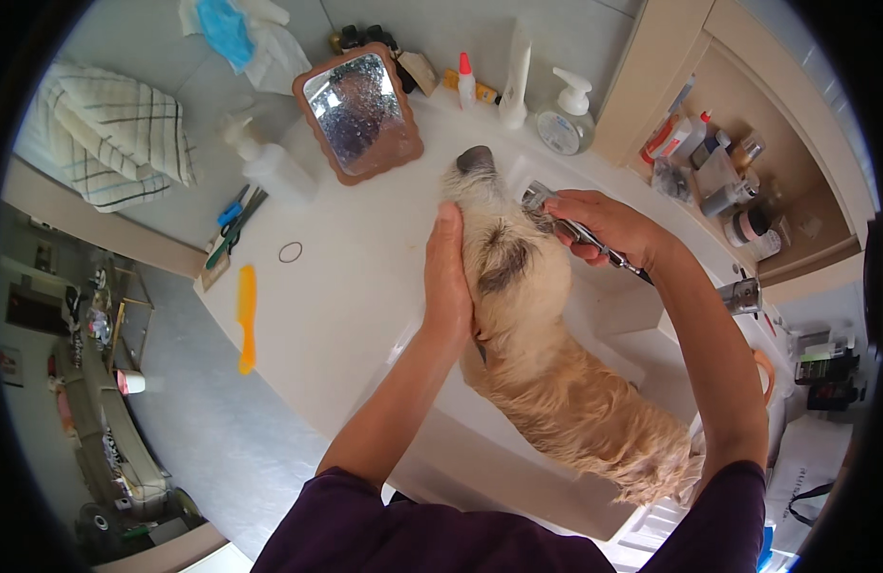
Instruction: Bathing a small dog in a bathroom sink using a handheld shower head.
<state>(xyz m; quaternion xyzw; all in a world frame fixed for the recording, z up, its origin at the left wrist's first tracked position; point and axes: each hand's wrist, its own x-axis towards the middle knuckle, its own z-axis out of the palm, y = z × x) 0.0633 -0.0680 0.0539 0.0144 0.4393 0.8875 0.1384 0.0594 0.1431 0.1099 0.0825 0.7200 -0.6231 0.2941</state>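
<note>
A small cream-and-tan dog point(546, 372) with wet-looking fur on its back is in the white sink point(465, 430), its dark nose pointing toward the far edge. My left hand point(447, 272) cups the left side of its head and neck, thumb up along the cheek; the other fingers are mostly hidden. My right hand point(599, 229) is closed around a slim chrome handheld shower head point(587, 239), with a dark hose running from its lower end. The shower head is against or very near the right side of the dog's face. No water stream can be made out.
On the counter to the left are a yellow comb point(247, 320), scissors point(236, 229), a hair tie point(290, 252) and a white pump bottle point(270, 167). A framed mirror point(360, 113) and a soap dispenser point(566, 119) stand behind. A chrome faucet point(742, 296) and cabinet shelf point(795, 229) are at right.
</note>
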